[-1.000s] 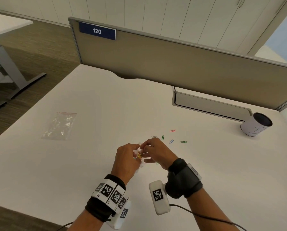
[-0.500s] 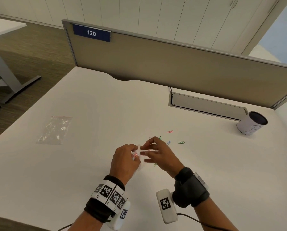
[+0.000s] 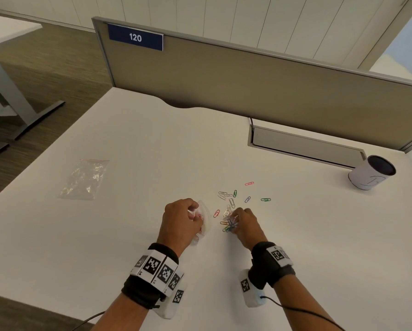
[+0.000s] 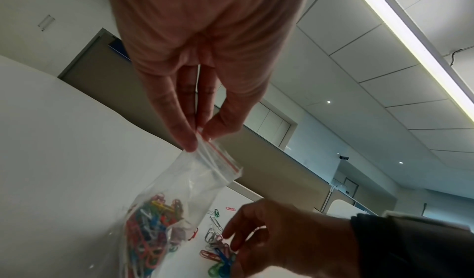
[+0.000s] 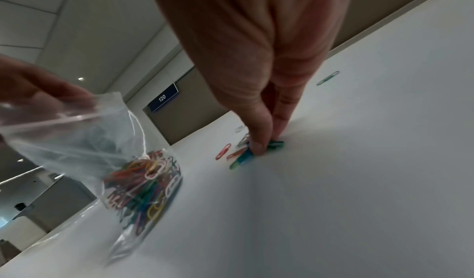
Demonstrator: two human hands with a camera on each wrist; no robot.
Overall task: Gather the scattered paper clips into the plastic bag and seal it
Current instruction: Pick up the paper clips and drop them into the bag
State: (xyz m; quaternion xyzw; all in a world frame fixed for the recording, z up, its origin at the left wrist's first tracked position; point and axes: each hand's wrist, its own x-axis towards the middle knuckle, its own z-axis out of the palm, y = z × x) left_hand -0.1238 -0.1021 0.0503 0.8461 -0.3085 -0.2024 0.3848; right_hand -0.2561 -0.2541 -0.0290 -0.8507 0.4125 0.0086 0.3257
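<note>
Pinched at its red-striped mouth by the left hand (image 4: 205, 91), the clear plastic zip bag (image 4: 179, 197) is largely filled; loose coloured paper clips (image 3: 228, 220) are being pinched by the right hand (image 5: 259, 91), more remain, sealing undone.

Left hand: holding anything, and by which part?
Yes. The left hand pinches the plastic bag at one corner of its red-striped zip top; the bag hangs down, paper clips at its bottom.

A blue sign (image 3: 135, 37) on the desk partition's (image 3: 248, 84) top left corner reads "120" in white
</note>
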